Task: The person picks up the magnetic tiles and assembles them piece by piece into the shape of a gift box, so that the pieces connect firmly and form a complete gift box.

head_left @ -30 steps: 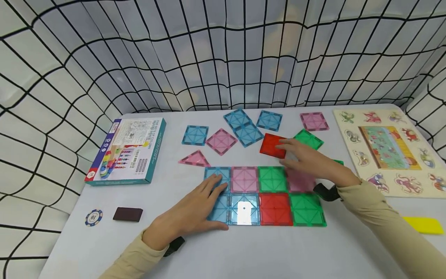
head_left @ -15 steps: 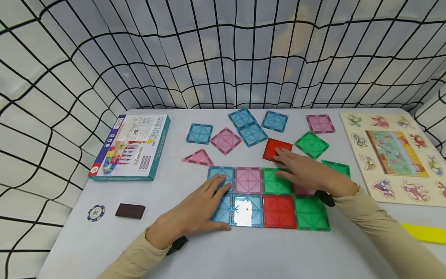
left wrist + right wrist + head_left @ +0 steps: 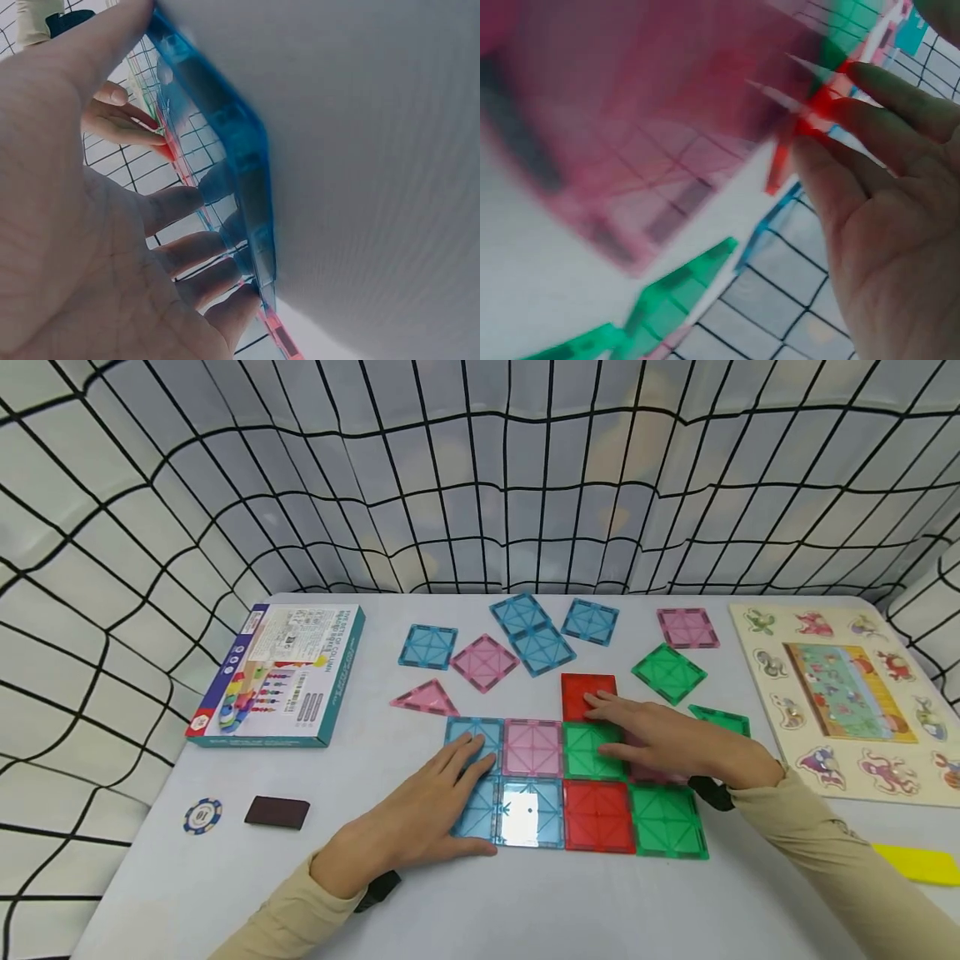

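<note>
Translucent square magnetic tiles lie edge to edge in two rows. My left hand (image 3: pixel 416 814) rests with spread, straight fingers on the blue tiles (image 3: pixel 476 814) at the left end. In the left wrist view its fingertips touch the blue tile edge (image 3: pixel 251 169). My right hand (image 3: pixel 671 743) lies over the right part, its fingertips on a red tile (image 3: pixel 577 693). That red tile sits against the far edge of the green tile (image 3: pixel 585 750). A pink tile (image 3: pixel 652 150) is partly hidden under the right hand. The near row includes another red tile (image 3: pixel 598 817) and a green one (image 3: pixel 669 822).
Loose blue tiles (image 3: pixel 427 647), a pink square (image 3: pixel 485 662), a pink triangle (image 3: pixel 426 697) and a green square (image 3: pixel 669 673) lie behind. A box (image 3: pixel 281 672), poker chip (image 3: pixel 203 816) and dark block (image 3: pixel 277 812) are left; a puzzle board (image 3: pixel 765 710) and yellow piece (image 3: pixel 918 864) right.
My right hand has drawn the red tile nearer and turned it straight, so it now meets the green tile's far edge. My left hand has stayed on the blue tiles.
</note>
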`<state>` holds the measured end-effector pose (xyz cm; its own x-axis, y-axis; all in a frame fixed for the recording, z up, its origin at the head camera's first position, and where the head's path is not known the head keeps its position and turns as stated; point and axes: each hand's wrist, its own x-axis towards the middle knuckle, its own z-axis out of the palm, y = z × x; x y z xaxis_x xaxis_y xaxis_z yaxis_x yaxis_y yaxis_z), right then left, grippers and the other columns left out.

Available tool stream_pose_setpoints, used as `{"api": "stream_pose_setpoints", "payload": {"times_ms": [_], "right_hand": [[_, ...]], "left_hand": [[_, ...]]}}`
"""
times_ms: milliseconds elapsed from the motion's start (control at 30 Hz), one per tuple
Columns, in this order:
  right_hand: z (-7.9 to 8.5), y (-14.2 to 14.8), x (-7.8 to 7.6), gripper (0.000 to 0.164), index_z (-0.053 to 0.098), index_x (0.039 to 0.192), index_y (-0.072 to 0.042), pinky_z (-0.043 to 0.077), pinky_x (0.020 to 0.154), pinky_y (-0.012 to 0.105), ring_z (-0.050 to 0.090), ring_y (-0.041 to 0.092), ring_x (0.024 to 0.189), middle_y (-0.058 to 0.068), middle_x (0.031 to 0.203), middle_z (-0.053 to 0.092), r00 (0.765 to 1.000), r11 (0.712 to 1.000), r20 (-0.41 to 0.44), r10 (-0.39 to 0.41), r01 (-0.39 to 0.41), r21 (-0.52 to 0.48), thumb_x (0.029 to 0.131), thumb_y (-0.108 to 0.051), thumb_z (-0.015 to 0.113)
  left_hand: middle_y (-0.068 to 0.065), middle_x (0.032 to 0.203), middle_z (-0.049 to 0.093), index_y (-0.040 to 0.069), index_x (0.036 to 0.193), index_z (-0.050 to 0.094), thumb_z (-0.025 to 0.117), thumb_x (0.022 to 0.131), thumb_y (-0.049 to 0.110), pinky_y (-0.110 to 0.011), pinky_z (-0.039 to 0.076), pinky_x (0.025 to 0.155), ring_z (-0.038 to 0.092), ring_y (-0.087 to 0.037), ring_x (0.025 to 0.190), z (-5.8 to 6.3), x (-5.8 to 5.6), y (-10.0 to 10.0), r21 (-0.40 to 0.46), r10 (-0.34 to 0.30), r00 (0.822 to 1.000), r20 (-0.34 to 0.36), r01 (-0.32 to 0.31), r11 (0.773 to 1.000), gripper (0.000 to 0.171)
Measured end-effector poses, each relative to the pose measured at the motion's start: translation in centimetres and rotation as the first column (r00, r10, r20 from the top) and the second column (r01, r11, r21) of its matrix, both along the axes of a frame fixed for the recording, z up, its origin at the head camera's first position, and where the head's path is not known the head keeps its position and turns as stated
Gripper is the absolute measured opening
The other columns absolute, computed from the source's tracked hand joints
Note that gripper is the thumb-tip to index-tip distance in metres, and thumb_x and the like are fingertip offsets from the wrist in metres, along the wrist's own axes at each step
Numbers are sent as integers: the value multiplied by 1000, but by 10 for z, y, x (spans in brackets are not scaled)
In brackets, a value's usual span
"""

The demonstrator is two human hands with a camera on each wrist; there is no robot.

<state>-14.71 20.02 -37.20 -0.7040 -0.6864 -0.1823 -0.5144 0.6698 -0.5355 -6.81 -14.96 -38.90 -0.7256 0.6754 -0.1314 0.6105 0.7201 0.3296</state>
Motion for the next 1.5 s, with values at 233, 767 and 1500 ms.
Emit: {"api": "stream_pose_setpoints", "payload": {"times_ms": [233,767,1500], "right_hand": [[8,-1,-3,54,58,147,-2,42,112,64,42,47,146,22,160,45,999,999,-33,16,-15,44,102,-31,69],[8,-42,-61,58,44,156,1,32,119,63,24,45,155,24,169,24,995,992,-83,61,-51,119,106,-23,62],[7,-67,-100,56,35,162,-4,17,125,62,13,41,159,19,172,18,993,981,9,119,-119,154,110,-16,52]], "left_hand": [[-23,169,23,-1,161,34,73,91,62,-53,26,125,20,-42,157,0,-3,5,-10,-7,1000,-9,7,1000,102],[-23,160,37,-3,155,44,63,102,54,-52,40,117,38,-39,149,20,-37,22,7,8,996,89,-9,1000,79],[-21,173,9,-5,163,25,51,108,50,-47,18,127,8,-34,161,20,-89,30,-65,61,980,191,-49,997,82]]}}
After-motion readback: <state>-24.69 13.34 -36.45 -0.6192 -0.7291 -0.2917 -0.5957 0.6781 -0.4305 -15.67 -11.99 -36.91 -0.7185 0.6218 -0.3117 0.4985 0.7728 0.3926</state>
